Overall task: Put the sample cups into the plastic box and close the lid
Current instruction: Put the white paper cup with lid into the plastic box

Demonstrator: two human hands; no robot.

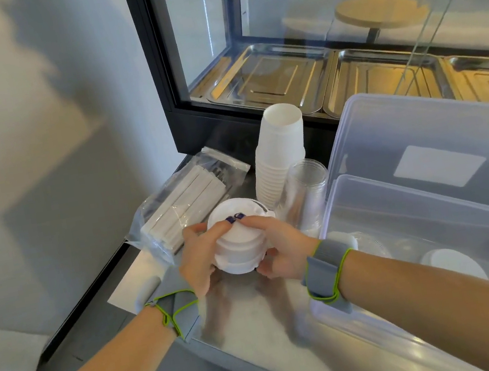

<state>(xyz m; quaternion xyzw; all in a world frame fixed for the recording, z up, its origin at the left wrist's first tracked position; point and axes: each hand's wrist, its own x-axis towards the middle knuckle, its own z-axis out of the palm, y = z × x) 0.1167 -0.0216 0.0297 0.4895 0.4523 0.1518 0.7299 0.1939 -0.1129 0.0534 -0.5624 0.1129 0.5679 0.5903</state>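
Note:
Both hands grip a short stack of white lids above the steel counter, my left hand on its left side and my right hand on its right. Just behind stands a tall stack of white paper cups, with a stack of clear plastic cups beside it. The translucent plastic box sits open to the right, holding white and clear items seen through its wall. Its lid leans up behind it.
A bag of paper-wrapped straws lies left of the cups. A black-framed glass display case with metal trays stands behind. The steel counter ends at an edge on the left, with a white wall beyond.

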